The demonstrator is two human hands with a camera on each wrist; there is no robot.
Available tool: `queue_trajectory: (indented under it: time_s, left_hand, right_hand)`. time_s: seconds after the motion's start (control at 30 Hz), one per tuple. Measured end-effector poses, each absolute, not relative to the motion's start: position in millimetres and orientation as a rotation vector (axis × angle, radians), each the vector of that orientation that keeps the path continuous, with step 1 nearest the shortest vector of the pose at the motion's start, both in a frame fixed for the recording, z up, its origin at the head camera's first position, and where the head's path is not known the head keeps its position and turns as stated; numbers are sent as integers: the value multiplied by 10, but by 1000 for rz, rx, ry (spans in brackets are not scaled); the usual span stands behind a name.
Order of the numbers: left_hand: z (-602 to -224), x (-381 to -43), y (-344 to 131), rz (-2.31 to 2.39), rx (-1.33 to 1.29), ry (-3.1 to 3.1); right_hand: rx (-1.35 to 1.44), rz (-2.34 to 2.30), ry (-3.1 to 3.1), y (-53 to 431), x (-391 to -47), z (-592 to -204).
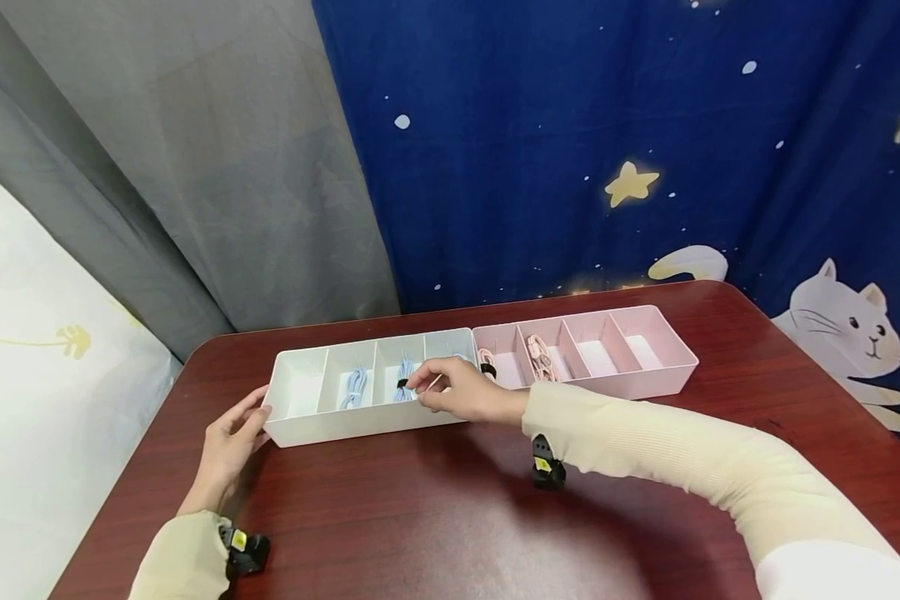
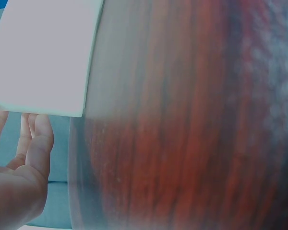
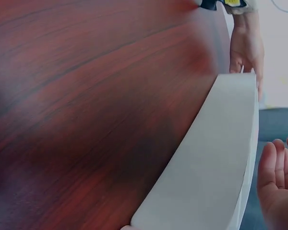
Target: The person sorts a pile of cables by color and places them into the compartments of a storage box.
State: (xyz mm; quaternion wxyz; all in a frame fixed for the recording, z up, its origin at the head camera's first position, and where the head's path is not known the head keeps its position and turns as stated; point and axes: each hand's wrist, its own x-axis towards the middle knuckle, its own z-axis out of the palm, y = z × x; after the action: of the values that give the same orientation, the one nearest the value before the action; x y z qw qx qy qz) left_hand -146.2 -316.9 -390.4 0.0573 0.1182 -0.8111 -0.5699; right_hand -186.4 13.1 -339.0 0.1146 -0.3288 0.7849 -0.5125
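A white divided organizer box stands on the table with bundled light blue cables in its compartments. One blue cable lies in the second compartment from the left. Another blue cable, with a black tie, lies in the third, right by the fingertips of my right hand. That hand hovers over the box's front rim with fingers loosely bent; its thumb stands apart from them in the right wrist view. At the box's left end, my left hand rests its fingertips against the end wall.
A pink divided box adjoins the white one on the right. It holds a pink cable with a black tie and a second pink cable. The reddish-brown table ends at curtains behind the boxes.
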Motion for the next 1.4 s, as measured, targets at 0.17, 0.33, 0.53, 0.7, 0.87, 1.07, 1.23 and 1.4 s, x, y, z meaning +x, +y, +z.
queue_trajectory:
  time_s: [0.17, 0.33, 0.53, 0.7, 0.87, 1.07, 1.23, 1.4]
  left_hand:
    - [-3915, -1462, -3177, -1725, 350, -2460]
    - [-3914, -1457, -3175, -1727, 331, -2460]
    - [-3921, -1436, -3195, -1779, 336, -2428]
    - [-3940, -1428, -3210, -1795, 320, -2401]
    - [-3934, -1428, -3198, -1815, 294, -2410]
    - [-3891, -1428, -3181, -1812, 301, -2438]
    - [-3867, -1425, -3193, -1793, 293, -2459]
    - [-3812, -1421, -3211, -1645, 196, -2588]
  right_hand:
    - [-912, -1595, 2256, 253, -1834, -3408]
    - [-874, -1653, 2225, 367, -1756, -3390]
    - [-827, -1722, 2201, 516, -1697, -3406]
    - [-781, -1759, 2166, 680, -1652, -3427]
    - [-737, -1786, 2145, 895, -1605, -3447]
    - [-671, -1787, 2188, 1149, -1559, -3471]
    - [-624, -1836, 2188, 1297, -1523, -3484]
    - [-583, -1866, 2183, 1417, -1494, -3485]
